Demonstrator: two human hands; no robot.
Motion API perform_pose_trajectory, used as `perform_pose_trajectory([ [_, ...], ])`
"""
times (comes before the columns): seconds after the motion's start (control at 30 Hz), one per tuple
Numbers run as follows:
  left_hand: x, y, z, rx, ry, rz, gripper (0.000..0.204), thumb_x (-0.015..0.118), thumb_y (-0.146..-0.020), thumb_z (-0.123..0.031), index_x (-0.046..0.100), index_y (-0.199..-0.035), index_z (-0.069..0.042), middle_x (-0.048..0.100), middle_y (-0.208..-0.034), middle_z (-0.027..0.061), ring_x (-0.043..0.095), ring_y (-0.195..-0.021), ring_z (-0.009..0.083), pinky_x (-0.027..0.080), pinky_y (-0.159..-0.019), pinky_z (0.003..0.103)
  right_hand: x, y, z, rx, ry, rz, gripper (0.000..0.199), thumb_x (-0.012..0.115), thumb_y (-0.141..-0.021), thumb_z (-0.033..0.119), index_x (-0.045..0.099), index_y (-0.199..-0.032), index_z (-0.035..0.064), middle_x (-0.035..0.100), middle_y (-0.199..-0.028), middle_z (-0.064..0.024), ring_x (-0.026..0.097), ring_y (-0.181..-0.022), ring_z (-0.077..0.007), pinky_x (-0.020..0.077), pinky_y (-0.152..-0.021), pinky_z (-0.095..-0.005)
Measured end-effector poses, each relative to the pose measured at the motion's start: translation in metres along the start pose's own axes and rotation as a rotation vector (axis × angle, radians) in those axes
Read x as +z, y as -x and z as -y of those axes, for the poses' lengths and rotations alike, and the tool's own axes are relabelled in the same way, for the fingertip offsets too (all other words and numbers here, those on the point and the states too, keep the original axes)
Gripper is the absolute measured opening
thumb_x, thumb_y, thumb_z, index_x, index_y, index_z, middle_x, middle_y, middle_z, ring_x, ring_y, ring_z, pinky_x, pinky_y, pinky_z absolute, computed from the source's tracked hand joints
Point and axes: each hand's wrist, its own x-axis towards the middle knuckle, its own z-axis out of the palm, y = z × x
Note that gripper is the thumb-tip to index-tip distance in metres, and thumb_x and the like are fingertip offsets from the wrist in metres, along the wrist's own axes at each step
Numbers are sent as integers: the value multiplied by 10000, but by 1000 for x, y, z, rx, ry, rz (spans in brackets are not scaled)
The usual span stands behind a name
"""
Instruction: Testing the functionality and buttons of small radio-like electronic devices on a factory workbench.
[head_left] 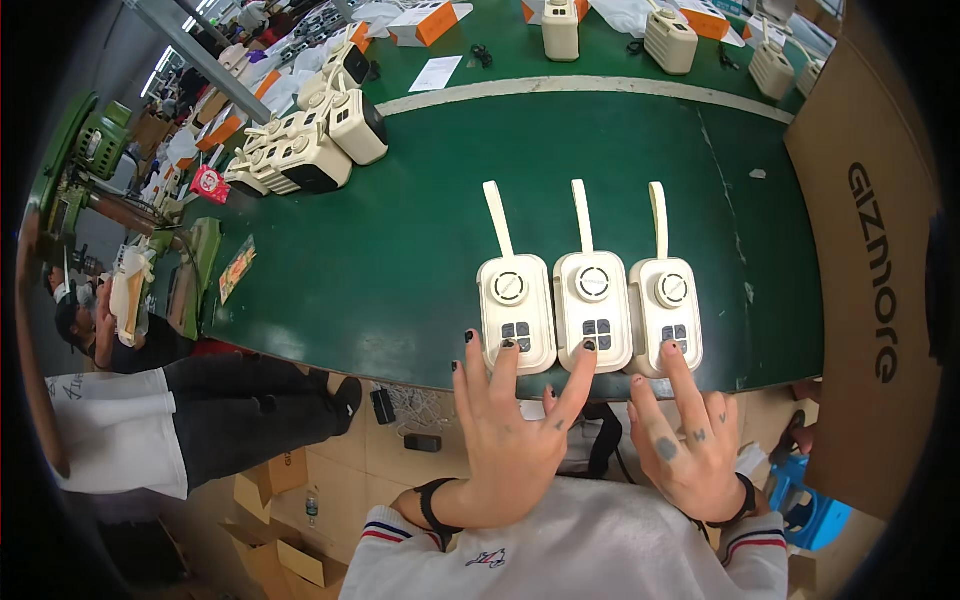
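Note:
Three cream portable devices stand side by side near the table's front edge: a left device [530,305], a middle device [612,310] and a right device [693,300]. Each has a loop strap pointing away from me, a round ringed disc and a block of dark buttons on top. My left hand [512,440] is spread, with one fingertip at the left device's buttons and the index fingertip at the middle one's. My right hand [690,445] has a stretched finger on the right device's buttons; its other fingers are partly bent. Neither hand grips anything.
Several similar cream devices [315,160] are piled at the back left of the green table [420,250]. A large cardboard box [860,270] walls off the right side. More devices and orange boxes [422,24] lie beyond a pale strip. Another person [130,430] stands at the left.

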Motion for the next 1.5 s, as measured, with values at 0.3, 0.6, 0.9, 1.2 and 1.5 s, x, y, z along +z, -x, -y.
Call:
perform_pose_trajectory([
  [0.3, -1, 0, 1, 8, 11, -8, 564, 679, -653, -10, 639, -1170, -232, 345, -1213, 201, 365, -1191, 502, 377, -939, 569, -1, -1, 0, -6, -10, -1, 377, 597, -673, 61, 661, -1040, 119, 571, -1239, -204, 398, -594, -155, 337, -536, -254],
  [0.6, 1, -2, 0, 10, 18, -19, 566, 677, -651, -2, 640, -1168, -229, 352, -1206, 200, 366, -1194, 490, 371, -950, 558, 1, 1, -1, -5, -11, -12, 356, 615, -670, 59, 660, -1019, 110, 560, -1253, -213, 395, -592, -159, 332, -528, -258],
  [0.9, 0, -2, 4, 27, -19, -33, 550, 668, -664, 1, 641, -1163, -229, 365, -1194, 202, 381, -1182, 485, 393, -936, 546, 2, 0, 3, 12, -17, -3, 375, 628, -639, 71, 662, -1010, 110, 563, -1254, -207, 401, -585, -155, 328, -522, -261],
  [1.2, -8, -5, 5, 44, -46, -25, 513, 659, -702, -25, 631, -1180, -209, 404, -1181, 215, 417, -1159, 474, 385, -945, 560, 2, -1, 6, 36, -61, -21, 379, 668, -644, 59, 655, -1022, 89, 573, -1234, -199, 421, -601, -170, 350, -538, -279],
  [1.5, -116, -77, 83, 735, 704, -519, 783, 745, -709, -221, 374, -1333, 73, 415, -1358, 213, 392, -1263, 405, 341, -986, 580, -95, -49, -39, -15, -426, -200, 304, 661, -724, 35, 643, -1028, 44, 567, -1164, -244, 593, -905, -299, 496, -791, -360],
])
